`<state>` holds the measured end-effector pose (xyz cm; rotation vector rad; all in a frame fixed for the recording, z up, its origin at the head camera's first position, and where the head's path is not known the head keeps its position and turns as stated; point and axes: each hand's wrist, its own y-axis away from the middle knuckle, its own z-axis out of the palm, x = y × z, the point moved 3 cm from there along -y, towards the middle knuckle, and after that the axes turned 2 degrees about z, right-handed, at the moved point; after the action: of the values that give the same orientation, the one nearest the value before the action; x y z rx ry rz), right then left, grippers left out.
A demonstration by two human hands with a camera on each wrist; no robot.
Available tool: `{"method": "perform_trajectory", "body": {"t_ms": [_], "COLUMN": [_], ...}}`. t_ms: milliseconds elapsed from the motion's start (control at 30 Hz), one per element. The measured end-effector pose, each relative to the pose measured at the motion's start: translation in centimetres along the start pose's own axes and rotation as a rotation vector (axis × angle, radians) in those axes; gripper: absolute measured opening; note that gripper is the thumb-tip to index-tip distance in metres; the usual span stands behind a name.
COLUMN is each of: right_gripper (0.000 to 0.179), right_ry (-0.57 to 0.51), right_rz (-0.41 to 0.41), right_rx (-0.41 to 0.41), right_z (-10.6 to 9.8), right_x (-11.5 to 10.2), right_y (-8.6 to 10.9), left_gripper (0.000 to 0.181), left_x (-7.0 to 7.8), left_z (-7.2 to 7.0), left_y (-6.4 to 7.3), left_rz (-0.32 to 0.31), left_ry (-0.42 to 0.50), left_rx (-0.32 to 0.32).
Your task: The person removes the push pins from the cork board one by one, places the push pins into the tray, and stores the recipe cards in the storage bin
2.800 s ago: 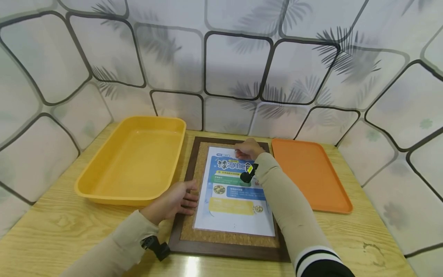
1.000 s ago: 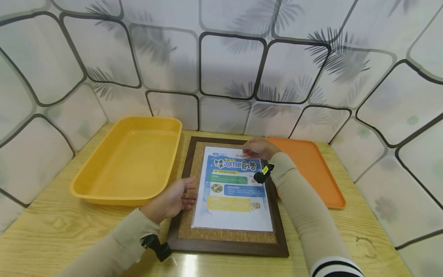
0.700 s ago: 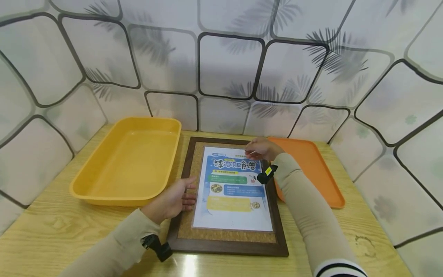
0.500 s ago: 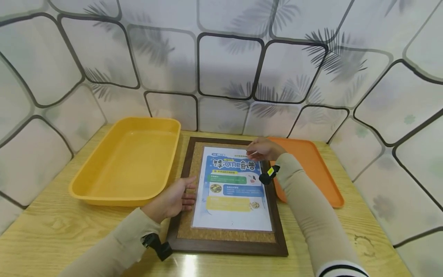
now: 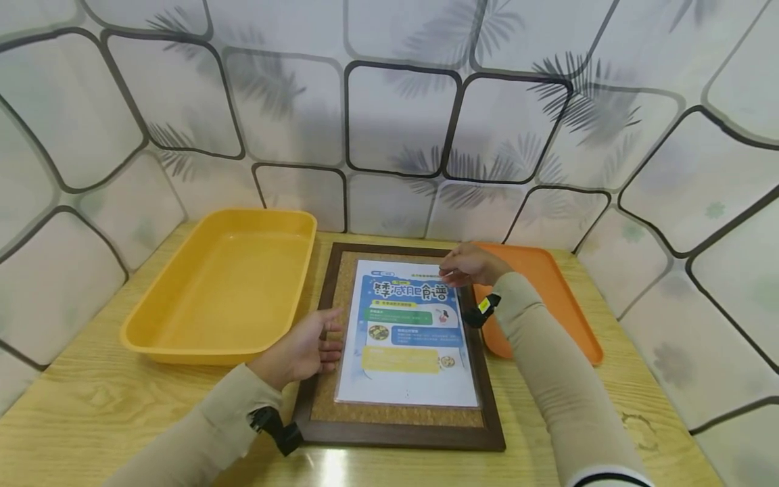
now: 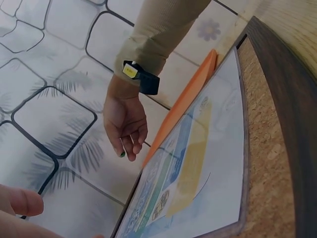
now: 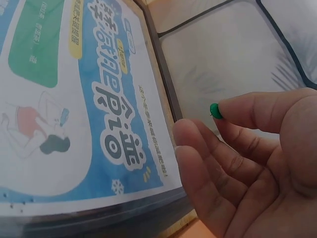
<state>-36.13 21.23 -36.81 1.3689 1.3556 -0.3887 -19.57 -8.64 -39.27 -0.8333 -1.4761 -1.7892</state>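
Observation:
A laminated poster (image 5: 408, 387) with blue, green and yellow print lies on a cork board (image 5: 395, 414) in a dark brown frame. My right hand (image 5: 471, 265) hovers near the poster's upper right corner. Between its thumb and index finger it pinches a small green push pin (image 7: 215, 110), whose short point shows in the right wrist view; the other fingers are loosely bent. At the board's left edge is my left hand (image 5: 301, 348), fingers extended alongside the poster and holding nothing. Only part of the left hand's fingers (image 6: 26, 202) shows in the left wrist view.
A deep yellow tray (image 5: 225, 291) stands left of the board, close to the left forearm. An orange tray (image 5: 566, 304) lies to the right, partly behind the right sleeve. Patterned wall covering rises behind the wooden table (image 5: 79, 412).
My right hand has shifted rightwards along the poster's top, from near its middle to the upper right corner, uncovering more of the title. The left hand stays almost still beside the board.

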Motion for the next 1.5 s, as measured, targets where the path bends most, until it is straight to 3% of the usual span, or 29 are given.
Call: {"method": "perform_trajectory", "body": {"t_ms": [633,967,1300,1500], "right_gripper": [0.032,0.030,0.023,0.028], "right_ry": [0.044,0.027,0.007,0.037], "right_rz": [0.009,-0.001,-0.025,-0.024], "right_rx": [-0.004,0.019,0.027,0.041], "right_z": [-1.4,-1.7,-2.5,-3.0], "right_x": [1.4,1.9,2.5,2.8], "right_y": [1.5,2.3,2.7,3.3], "left_gripper": [0.065,0.028,0.022,0.025], "left_x": [0.1,0.0,-0.1,0.0], "left_z": [-0.4,0.3,1.1,1.2], "left_y": [-0.4,-1.3,-1.2,-0.9], "left_rz": [0.003,0.021,0.122,0.146], "left_ry": [-0.024,-0.075,-0.242,-0.252], "left_rx": [-0.032,-0.102,-0.046,-0.038]}}
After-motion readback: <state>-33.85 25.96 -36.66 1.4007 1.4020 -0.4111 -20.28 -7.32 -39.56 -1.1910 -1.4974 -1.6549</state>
